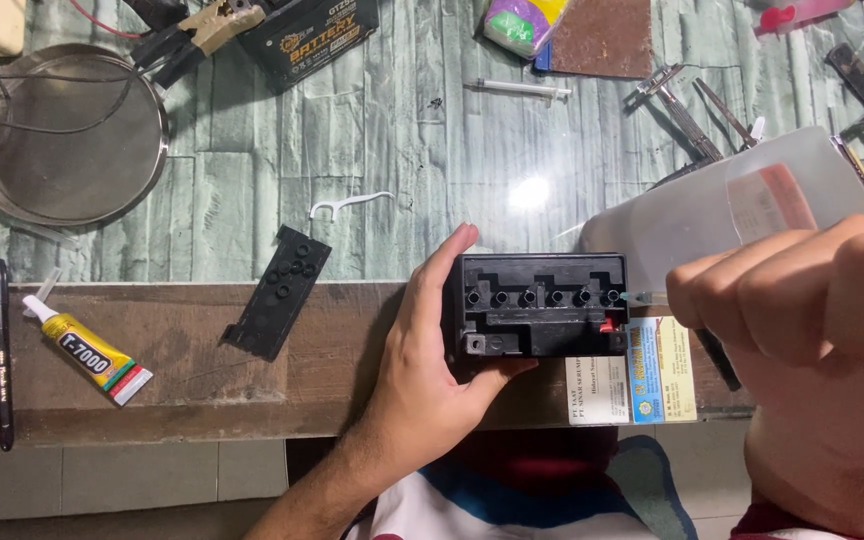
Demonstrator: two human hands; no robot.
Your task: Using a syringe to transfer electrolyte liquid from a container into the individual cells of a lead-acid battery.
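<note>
Green-patterned desk (402, 150); battery (542, 305) is gripped by left hand (427, 370); syringe (642, 298), pinched in right hand (802, 300), should be kept steady at the 3 o'clock cell hole.

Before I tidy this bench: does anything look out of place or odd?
The black battery in the left hand has its filler holes uncovered; the black cap strip lies apart to its left, at the table edge.

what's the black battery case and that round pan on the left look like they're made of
Battery case: looks like matte black moulded plastic, with crisp ribs and round filler holes. Round pan: seems to be thin metal, likely steel, with a dull silvery sheen and a rolled rim.
</note>
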